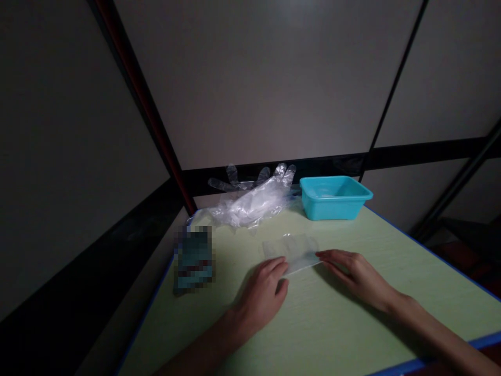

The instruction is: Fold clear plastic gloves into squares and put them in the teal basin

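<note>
A folded clear plastic glove lies flat on the table between my two hands. My left hand rests at its near left corner, fingers on the film and thumb held apart. At the right corner, the fingertips of my right hand are drawn together on the edge of the plastic. Behind it lies a loose heap of clear disposable gloves, some of their fingers sticking up toward the wall.
A turquoise plastic basin stands at the back right of the pale green table, which has a blue edge. A dark green pixelated item lies near the left edge. Panelled walls close off the back and left.
</note>
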Action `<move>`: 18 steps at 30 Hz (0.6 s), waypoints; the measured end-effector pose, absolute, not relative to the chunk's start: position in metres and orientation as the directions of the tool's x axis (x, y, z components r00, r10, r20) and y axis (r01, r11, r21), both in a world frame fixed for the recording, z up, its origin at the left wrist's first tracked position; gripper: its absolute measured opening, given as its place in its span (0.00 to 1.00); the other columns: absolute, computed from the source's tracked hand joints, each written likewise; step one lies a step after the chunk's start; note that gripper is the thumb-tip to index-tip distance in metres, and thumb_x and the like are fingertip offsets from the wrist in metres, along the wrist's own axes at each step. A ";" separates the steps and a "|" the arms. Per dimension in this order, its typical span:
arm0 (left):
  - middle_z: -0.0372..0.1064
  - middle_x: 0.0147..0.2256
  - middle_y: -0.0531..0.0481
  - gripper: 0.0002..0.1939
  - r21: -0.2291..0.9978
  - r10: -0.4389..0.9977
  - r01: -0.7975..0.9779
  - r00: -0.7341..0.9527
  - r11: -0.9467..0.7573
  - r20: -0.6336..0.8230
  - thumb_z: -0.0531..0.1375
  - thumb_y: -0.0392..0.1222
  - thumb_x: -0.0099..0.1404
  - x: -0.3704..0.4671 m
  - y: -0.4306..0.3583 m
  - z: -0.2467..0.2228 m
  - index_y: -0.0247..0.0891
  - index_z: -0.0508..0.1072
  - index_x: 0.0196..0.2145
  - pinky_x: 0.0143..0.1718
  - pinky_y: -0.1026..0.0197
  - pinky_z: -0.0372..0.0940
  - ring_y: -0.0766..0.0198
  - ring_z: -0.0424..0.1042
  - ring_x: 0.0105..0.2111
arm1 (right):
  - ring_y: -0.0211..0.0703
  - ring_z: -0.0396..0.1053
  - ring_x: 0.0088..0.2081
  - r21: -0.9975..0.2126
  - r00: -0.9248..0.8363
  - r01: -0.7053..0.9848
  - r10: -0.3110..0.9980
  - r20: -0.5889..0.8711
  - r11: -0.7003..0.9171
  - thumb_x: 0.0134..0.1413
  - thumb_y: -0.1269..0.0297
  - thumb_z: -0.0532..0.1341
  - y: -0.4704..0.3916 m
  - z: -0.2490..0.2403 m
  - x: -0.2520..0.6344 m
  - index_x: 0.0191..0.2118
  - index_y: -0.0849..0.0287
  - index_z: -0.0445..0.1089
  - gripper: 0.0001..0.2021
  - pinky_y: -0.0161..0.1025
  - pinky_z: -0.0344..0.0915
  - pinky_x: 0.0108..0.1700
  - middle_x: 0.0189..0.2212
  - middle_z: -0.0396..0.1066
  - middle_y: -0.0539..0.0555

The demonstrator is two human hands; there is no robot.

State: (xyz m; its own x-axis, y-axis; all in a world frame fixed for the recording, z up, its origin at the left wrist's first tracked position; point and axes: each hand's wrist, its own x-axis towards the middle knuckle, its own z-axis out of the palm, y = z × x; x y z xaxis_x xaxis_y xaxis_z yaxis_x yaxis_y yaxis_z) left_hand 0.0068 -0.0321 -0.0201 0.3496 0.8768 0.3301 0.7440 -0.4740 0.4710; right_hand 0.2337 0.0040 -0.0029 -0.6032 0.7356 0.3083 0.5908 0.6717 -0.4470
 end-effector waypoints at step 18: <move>0.67 0.22 0.54 0.18 0.975 0.960 -0.126 0.238 0.181 -0.147 0.55 0.55 0.54 0.005 -0.022 -0.006 0.37 0.58 0.31 0.11 0.70 0.53 0.69 0.64 0.13 | 0.31 0.59 0.14 -0.979 -0.455 0.204 0.885 -0.097 -0.002 0.48 0.50 0.56 0.012 0.012 0.229 0.26 0.60 0.60 0.16 0.30 0.54 0.17 0.13 0.58 0.44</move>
State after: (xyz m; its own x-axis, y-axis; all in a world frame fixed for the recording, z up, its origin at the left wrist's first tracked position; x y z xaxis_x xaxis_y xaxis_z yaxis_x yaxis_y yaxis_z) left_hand 0.0052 -0.0224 -0.0062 0.2384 0.9599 -0.1472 -0.1264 0.1810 0.9753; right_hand 0.2286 0.0122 0.0121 -0.4546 0.8854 -0.0967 0.2042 -0.0021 -0.9789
